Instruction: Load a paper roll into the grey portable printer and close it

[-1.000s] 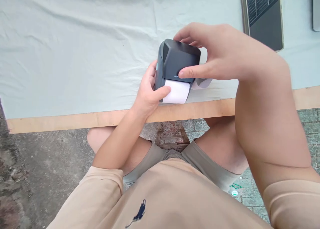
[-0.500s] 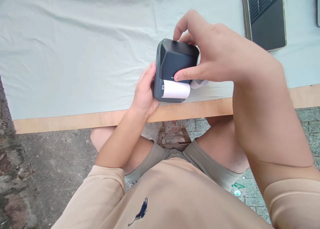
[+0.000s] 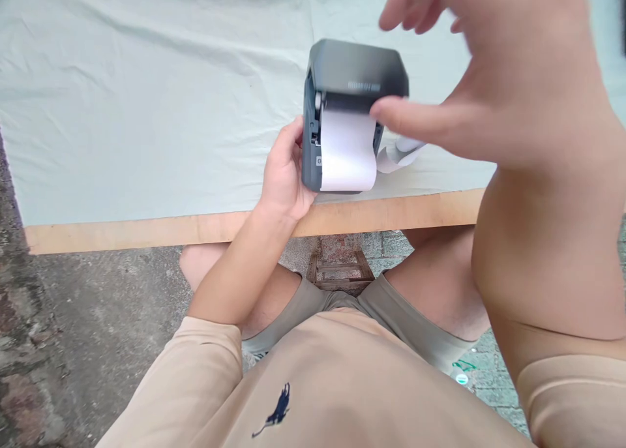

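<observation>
printer: small dark label printer [image 3: 337,119] near the table edge [image 3: 147,229], lid [image 3: 359,70] raised, white paper roll [image 3: 347,149] exposed
left hand [image 3: 283,174]: fingers wrapped against the printer's left side
right hand [image 3: 489,76]: blurred, fingers loosely spread, thumb at the lid's front edge
cloth: pale sheet [image 3: 147,109] beneath

No wording can be read here: a pale line of lettering runs across the raised lid [image 3: 364,70] of the dark grey label printer [image 3: 342,122], too blurred to make out, and the beige shirt [image 3: 317,396] bears only a small dark embroidered emblem [image 3: 272,417], without letters
</observation>
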A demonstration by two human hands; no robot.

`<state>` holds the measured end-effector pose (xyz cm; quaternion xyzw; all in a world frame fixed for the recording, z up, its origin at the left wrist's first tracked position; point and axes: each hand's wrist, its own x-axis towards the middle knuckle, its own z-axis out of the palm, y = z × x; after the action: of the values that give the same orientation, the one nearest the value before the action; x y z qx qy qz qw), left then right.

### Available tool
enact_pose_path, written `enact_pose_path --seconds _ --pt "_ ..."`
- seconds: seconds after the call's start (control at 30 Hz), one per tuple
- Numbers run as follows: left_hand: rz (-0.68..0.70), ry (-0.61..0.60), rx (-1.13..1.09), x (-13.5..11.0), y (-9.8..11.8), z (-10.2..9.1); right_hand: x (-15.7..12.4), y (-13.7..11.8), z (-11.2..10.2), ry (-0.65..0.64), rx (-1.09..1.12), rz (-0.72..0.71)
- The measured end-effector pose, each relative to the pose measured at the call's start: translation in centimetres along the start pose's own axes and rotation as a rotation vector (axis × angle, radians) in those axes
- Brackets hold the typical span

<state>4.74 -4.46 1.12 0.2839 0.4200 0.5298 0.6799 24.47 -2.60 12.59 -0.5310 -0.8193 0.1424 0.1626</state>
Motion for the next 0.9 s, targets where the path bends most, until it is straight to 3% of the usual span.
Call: enact_pose_path --seconds 0.1,0.2,0.3,0.47,0.53,0.77,0.9 --pt "0.031 -0.022 0.01 0.2 -0.6 -0.4 -0.3 1.1 0.5 0.308 0.112 -0.028" --pt "0.004 -0.052 0.025 0.2 -0.8 -0.5 -0.2 1.2 1.1 0.355 0.128 -0.007" --pt "-0.011 -0.033 0.034 0.2 -0.6 -0.4 0.1 0.0 1.1 0.274 0.079 0.056" --pt "-0.022 -0.176 0.036 -0.2 -0.3 -0.3 0.3 -2.1 1.2 -0.143 -0.221 0.193" --pt "-0.012 -0.233 0.054 -0.3 -0.3 -0.4 0.2 -2.5 1.4 -0.243 -0.326 0.201" --pt "0.049 -0.267 0.133 -0.7 -0.7 -0.6 0.2 -3.3 1.5 -0.333 -0.375 0.223" --pt "0.079 -0.307 0.124 -0.6 -0.8 -0.8 0.3 -3.5 1.5 -0.32 -0.313 0.216"
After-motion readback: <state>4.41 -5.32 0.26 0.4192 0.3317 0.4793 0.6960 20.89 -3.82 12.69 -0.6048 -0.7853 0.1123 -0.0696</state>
